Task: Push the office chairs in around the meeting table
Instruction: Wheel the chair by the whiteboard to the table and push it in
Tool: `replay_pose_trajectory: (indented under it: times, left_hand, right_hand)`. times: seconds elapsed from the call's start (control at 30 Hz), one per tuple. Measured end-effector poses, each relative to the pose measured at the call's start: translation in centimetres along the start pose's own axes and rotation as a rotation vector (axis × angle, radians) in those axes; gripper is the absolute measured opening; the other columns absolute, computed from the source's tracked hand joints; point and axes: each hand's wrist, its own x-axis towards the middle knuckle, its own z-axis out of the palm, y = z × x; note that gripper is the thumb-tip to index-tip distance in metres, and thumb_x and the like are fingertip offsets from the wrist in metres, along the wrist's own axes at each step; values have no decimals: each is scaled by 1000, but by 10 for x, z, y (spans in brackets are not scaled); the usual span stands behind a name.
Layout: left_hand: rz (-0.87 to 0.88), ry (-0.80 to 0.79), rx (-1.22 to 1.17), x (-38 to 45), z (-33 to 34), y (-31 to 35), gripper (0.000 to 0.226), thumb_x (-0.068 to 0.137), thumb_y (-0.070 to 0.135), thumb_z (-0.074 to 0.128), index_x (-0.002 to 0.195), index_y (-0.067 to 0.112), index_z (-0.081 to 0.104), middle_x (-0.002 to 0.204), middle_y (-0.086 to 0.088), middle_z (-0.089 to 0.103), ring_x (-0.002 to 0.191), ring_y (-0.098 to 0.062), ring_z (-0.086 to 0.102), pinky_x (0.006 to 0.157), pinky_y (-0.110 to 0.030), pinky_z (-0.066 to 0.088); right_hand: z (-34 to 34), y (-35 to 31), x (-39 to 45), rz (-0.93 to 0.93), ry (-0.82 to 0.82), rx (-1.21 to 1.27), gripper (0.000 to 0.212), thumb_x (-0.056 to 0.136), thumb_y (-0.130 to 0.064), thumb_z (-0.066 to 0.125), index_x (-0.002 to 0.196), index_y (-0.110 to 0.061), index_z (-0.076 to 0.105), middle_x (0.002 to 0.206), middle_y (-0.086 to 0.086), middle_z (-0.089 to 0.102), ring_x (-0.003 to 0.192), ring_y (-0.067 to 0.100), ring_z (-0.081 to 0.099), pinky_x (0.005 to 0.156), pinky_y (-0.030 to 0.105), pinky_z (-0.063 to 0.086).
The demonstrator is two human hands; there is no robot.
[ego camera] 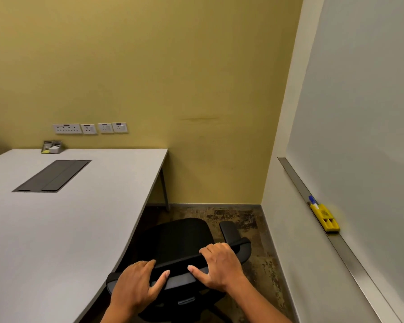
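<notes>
A black office chair [177,238] stands just right of the grey meeting table [63,220], its seat partly under the table's curved edge. Both my hands grip the top of its backrest. My left hand [138,283] holds the left part, fingers over the top and thumb on the near side. My right hand [219,264] holds the right part the same way. One black armrest [229,229] shows on the right; the chair's base is mostly hidden below my arms.
A dark cable hatch [53,176] is set into the tabletop, with a small desk organiser [52,147] at its far edge. Wall sockets [89,128] sit on the yellow wall. A whiteboard [359,136] with a yellow eraser holder [325,217] lines the right wall, leaving a narrow floor strip.
</notes>
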Motion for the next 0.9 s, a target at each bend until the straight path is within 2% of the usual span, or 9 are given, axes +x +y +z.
replay_pose_trajectory:
  times: [0.13, 0.4, 0.57, 0.67, 0.77, 0.9]
  left_hand:
    - [-95, 39, -6, 21, 11, 19, 89, 84, 86, 18, 121, 25, 70, 106, 9, 74, 96, -8, 68, 80, -21, 50]
    - [-222, 76, 30, 90, 17, 25, 90, 82, 88, 13, 122, 28, 68, 100, 12, 71, 92, -6, 65, 77, -21, 50]
    - [-294, 63, 71, 142, 30, 26, 86, 83, 84, 22, 127, 25, 66, 113, 8, 72, 105, -11, 66, 86, -28, 52]
    - [-333, 48, 80, 157, 41, 24, 85, 83, 86, 21, 123, 27, 69, 106, 10, 73, 99, -9, 67, 80, -26, 51]
    - [-381, 51, 53, 183, 60, 31, 82, 84, 86, 25, 119, 27, 70, 105, 10, 73, 97, -8, 67, 81, -24, 49]
    - [-412, 98, 37, 228, 60, 41, 96, 77, 92, 11, 104, 25, 73, 97, 9, 73, 90, -9, 67, 77, -24, 50]
  right_hand:
    - [-3, 33, 23, -74, -13, 5, 107, 78, -87, -7, 123, -17, 61, 115, 6, 64, 104, 25, 56, 99, 43, 41]
    - [-11, 78, 104, -186, 13, 3, 109, 78, -88, -9, 118, -17, 63, 109, 6, 65, 100, 26, 57, 96, 43, 43]
    - [-7, 111, 164, -234, 23, 17, 111, 77, -88, -11, 118, -17, 63, 109, 6, 65, 99, 25, 58, 93, 42, 44]
    - [1, 122, 189, -292, 0, 9, 110, 78, -89, -10, 119, -17, 63, 110, 6, 65, 100, 25, 58, 93, 42, 44]
    - [7, 147, 220, -334, -51, 6, 108, 78, -89, -9, 119, -18, 62, 111, 5, 64, 100, 25, 58, 93, 41, 43]
    - [-3, 176, 268, -390, -38, 10, 108, 78, -89, -8, 121, -18, 62, 112, 4, 65, 101, 24, 58, 94, 41, 44]
